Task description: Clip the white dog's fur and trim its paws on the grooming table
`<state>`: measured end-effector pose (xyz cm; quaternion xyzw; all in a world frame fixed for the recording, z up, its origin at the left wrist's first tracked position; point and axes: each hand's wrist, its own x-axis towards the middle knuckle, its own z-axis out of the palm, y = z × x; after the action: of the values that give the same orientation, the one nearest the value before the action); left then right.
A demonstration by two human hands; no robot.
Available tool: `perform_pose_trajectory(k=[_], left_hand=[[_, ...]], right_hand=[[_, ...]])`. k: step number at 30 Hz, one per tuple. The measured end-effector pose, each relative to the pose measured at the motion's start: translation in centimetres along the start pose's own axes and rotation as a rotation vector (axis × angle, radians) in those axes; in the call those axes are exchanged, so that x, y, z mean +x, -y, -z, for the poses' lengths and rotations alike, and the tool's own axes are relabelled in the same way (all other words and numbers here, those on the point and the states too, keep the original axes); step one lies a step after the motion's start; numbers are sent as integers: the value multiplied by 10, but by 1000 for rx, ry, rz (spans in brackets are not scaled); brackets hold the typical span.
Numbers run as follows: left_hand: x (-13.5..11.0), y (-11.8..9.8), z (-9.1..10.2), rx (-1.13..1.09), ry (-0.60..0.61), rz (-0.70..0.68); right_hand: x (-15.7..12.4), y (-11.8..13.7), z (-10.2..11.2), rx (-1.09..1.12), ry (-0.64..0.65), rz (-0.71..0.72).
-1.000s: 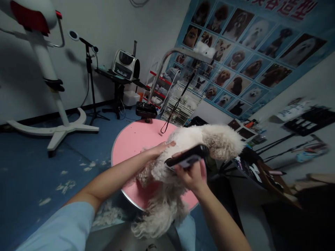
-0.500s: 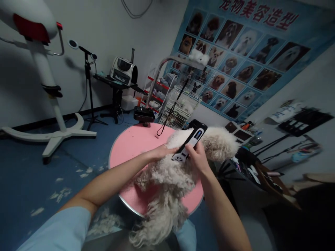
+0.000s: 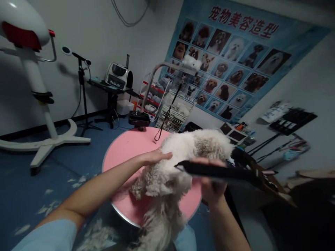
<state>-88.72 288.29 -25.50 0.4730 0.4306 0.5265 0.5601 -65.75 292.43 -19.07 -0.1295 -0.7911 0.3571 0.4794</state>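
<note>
A fluffy white dog stands on the round pink grooming table, its long-haired tail or rear nearest me and its head out at the far right. My left hand lies on the left side of its back, fingers stretched out over the fur. In my right hand are black-and-white hair clippers, held sideways over the dog's right side and smeared by motion. The clippers' narrow tip points left, close to the coat; whether it touches cannot be made out.
A metal grooming arm with a hanging black loop rises behind the table. At the right is a tool stand with grooming tools. A white dryer on a wheeled stand is at left. Cut hair litters the floor.
My right hand has lifted the clippers off the dog's back and swung them right, turning them to a near-level angle. My left hand still rests on the dog. The view has shifted slightly.
</note>
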Motion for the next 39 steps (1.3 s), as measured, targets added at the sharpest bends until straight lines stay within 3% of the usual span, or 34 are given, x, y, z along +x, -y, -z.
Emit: perform_pose_trajectory(k=[1, 2, 5, 7, 10, 15, 20, 21, 23, 25, 27, 33, 39], left_hand=[[1, -1, 0, 15, -7, -13], [2, -2, -1, 31, -22, -36], [8, 0, -3, 90, -77, -103], [11, 2, -4, 142, -126, -108], [11, 2, -6, 181, -171, -99], [3, -5, -10, 177, -144, -149], [0, -4, -8, 261, -193, -134], [0, -3, -8, 256, -198, -123], [1, -2, -9, 209, -207, -100], [1, -2, -13, 162, -242, -84], [2, -3, -17, 155, -305, -78], [7, 2, -19, 212, -405, -80], [4, 2, -18, 199, -376, -112]], right_hand=[[15, -5, 2, 57, -114, -8], [32, -12, 3, 90, -120, -52], [73, -40, -4, 89, 92, -246], [82, -55, -12, 85, 182, -290], [73, -64, -20, 98, 251, -293], [36, -53, -20, 101, 350, -252], [18, -40, -10, 186, 556, 8], [21, -40, -9, 204, 549, 48], [37, -42, -10, 205, 407, 48], [57, -47, -17, 148, 169, -32], [73, -53, -28, 73, 79, -107], [65, -53, -44, 49, 296, -112], [39, -44, -37, -7, 329, -18]])
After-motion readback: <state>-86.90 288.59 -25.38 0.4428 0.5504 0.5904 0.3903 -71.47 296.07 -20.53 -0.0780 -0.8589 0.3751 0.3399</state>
